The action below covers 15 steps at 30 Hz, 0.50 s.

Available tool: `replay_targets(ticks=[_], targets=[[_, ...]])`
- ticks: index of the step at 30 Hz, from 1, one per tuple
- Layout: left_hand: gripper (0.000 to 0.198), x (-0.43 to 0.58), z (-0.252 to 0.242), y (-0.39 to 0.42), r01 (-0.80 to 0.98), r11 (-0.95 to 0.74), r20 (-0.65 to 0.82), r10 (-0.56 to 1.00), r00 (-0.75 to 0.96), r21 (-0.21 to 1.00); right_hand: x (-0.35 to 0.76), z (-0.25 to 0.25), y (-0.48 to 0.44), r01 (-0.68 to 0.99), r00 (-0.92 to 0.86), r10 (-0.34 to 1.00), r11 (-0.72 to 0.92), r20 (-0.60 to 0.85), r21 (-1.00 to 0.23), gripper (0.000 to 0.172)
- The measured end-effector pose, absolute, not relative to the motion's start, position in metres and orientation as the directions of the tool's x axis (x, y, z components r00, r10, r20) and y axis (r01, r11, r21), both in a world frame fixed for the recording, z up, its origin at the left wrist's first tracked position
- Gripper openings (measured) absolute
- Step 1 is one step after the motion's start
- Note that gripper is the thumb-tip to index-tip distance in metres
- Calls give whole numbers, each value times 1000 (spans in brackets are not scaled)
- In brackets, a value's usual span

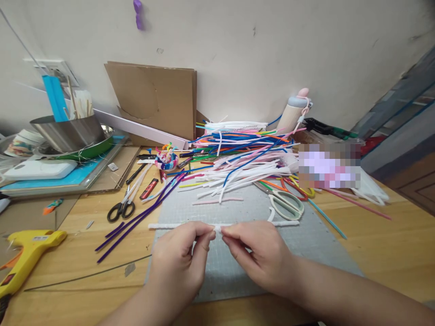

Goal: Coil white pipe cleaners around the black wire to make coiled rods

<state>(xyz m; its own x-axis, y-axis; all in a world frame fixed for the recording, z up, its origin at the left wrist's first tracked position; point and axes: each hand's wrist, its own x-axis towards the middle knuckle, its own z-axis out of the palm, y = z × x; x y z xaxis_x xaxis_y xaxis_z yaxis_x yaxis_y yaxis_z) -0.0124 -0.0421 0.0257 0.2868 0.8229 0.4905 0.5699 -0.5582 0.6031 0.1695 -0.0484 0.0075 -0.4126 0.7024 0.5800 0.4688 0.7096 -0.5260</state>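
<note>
A white pipe cleaner (pixel 286 223) stretches crosswise above the grey cutting mat (pixel 217 276), its two ends sticking out past my hands. Near its middle, my left hand (pixel 181 256) pinches it between thumb and forefinger. Just to the right, my right hand (pixel 258 253) pinches it the same way, so only a short bit shows between the fingertips. Behind my right hand a short curled white piece (pixel 271 213) stands up by the pipe cleaner; whether it is joined on I cannot tell.
Beyond the hands lies a heap of coloured pipe cleaners (pixel 238 158). Scissors with pale handles (pixel 287 204) rest at its right front, black-handled scissors (pixel 121 210) at left. Purple pipe cleaners (pixel 136 222) and a yellow glue gun (pixel 27 253) lie left. Cardboard (pixel 159 99) leans against the wall.
</note>
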Motion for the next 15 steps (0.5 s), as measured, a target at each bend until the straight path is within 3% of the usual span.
replay_targets(ticks=[5, 10, 15], targets=[[9, -13, 22, -38, 674, -492, 442, 857, 264, 551, 170, 8, -45, 495, -412, 748, 664, 521, -561, 19], [8, -15, 22, -36, 613, -545, 423, 837, 349, 572, 173, 7, -43, 527, -377, 802, 597, 463, -605, 16], [9, -16, 19, -36, 632, -528, 420, 846, 330, 567, 172, 4, -41, 569, -359, 832, 554, 423, -607, 12]])
